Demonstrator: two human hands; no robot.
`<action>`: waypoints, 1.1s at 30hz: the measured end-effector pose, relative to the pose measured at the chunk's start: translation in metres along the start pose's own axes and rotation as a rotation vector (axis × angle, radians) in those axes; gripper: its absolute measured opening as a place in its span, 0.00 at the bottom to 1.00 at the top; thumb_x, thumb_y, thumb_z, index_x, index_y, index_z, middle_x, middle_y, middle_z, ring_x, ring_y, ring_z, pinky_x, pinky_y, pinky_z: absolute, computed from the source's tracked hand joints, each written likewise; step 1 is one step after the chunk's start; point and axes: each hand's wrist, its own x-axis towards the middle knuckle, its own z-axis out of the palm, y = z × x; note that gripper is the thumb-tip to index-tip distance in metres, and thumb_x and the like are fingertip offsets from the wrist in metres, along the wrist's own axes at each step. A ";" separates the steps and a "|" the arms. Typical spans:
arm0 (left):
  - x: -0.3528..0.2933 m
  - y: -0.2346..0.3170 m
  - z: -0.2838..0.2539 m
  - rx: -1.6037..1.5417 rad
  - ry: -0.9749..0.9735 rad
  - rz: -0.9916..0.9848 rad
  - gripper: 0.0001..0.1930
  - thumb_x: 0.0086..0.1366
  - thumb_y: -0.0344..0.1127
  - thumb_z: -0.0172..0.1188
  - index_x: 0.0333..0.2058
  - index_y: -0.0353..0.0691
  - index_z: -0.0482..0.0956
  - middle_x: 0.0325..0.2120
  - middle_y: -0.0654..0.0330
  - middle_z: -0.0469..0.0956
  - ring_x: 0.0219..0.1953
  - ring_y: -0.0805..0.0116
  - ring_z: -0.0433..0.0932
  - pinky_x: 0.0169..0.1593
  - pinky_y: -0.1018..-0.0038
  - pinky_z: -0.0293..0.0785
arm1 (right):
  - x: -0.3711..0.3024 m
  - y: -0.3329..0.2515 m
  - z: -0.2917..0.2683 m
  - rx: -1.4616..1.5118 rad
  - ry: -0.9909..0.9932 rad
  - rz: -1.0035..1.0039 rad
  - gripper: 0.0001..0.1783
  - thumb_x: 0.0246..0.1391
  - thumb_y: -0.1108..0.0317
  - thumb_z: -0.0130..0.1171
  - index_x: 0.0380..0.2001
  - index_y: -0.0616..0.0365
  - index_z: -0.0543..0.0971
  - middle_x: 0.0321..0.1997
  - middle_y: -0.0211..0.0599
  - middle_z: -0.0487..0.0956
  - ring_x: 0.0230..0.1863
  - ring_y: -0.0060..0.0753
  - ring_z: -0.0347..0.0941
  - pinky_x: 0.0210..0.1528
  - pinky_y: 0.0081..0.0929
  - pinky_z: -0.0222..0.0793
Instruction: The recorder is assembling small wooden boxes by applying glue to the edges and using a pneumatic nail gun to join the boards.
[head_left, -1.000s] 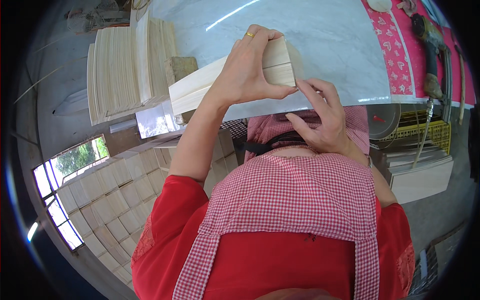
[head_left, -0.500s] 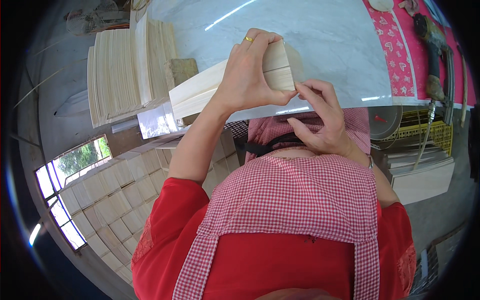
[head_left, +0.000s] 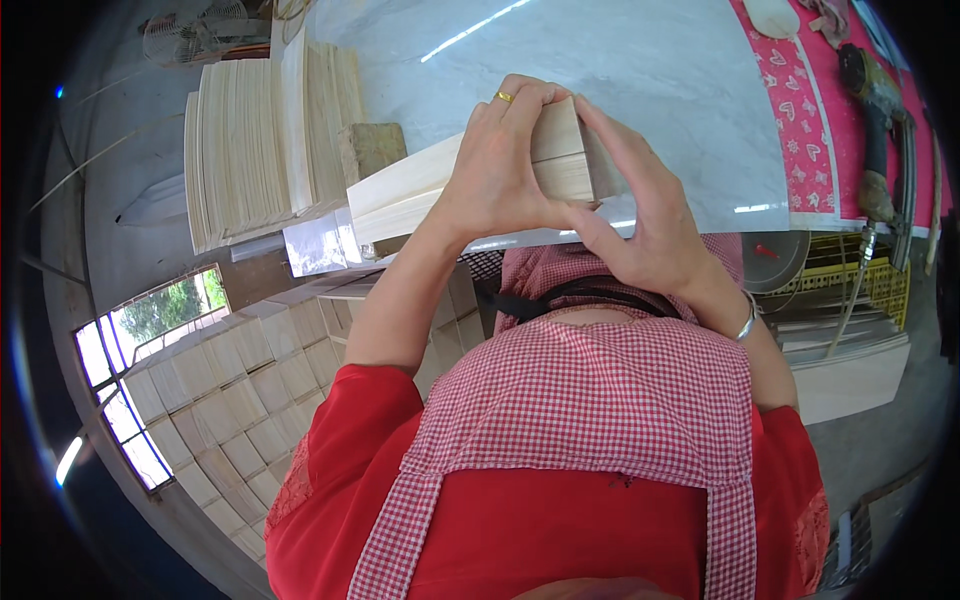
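- Stack [head_left: 558, 142] of pale boards: at the table's [head_left: 680, 90] near edge, left end beside the brown block [head_left: 372, 150].
- Your left hand [head_left: 500, 180]: fingers and thumb clasped around the stack.
- Your right hand [head_left: 650, 215]: thumb and index wide apart about its right end; grip, cannot tell.

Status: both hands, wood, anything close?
Left hand gripping wood bundle. Right hand curved around its right end. Block close by left end, contact unclear.
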 end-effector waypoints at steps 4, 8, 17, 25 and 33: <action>-0.001 0.002 -0.001 0.018 -0.023 -0.046 0.43 0.31 0.43 0.75 0.50 0.35 0.70 0.46 0.51 0.71 0.48 0.52 0.72 0.53 0.62 0.70 | -0.008 -0.005 -0.012 0.078 -0.023 0.028 0.33 0.52 0.63 0.65 0.60 0.64 0.69 0.56 0.51 0.74 0.57 0.47 0.72 0.59 0.37 0.67; -0.002 0.004 -0.003 0.030 -0.027 -0.056 0.43 0.31 0.43 0.75 0.50 0.35 0.70 0.46 0.51 0.71 0.47 0.52 0.72 0.52 0.62 0.70 | 0.016 0.015 -0.023 0.123 0.017 0.101 0.24 0.56 0.62 0.61 0.54 0.62 0.75 0.54 0.48 0.76 0.54 0.41 0.73 0.56 0.33 0.68; -0.002 0.005 0.000 0.046 -0.005 -0.036 0.43 0.31 0.45 0.74 0.50 0.37 0.70 0.46 0.52 0.71 0.43 0.53 0.72 0.46 0.64 0.65 | 0.052 0.079 -0.017 0.503 -0.422 0.475 0.20 0.63 0.53 0.57 0.41 0.61 0.82 0.35 0.26 0.79 0.38 0.19 0.71 0.43 0.20 0.67; -0.002 0.005 -0.002 0.039 -0.009 -0.047 0.43 0.30 0.45 0.74 0.50 0.38 0.70 0.46 0.52 0.71 0.44 0.53 0.72 0.47 0.64 0.65 | 0.054 0.082 -0.013 0.597 -0.419 0.471 0.19 0.63 0.52 0.57 0.34 0.59 0.81 0.29 0.20 0.75 0.33 0.14 0.67 0.38 0.17 0.64; -0.003 0.004 -0.002 0.039 -0.002 -0.029 0.44 0.30 0.44 0.74 0.51 0.38 0.69 0.45 0.52 0.71 0.44 0.53 0.72 0.47 0.63 0.65 | 0.048 0.086 -0.006 0.631 -0.377 0.440 0.19 0.63 0.52 0.57 0.32 0.58 0.80 0.28 0.19 0.73 0.32 0.13 0.65 0.36 0.17 0.63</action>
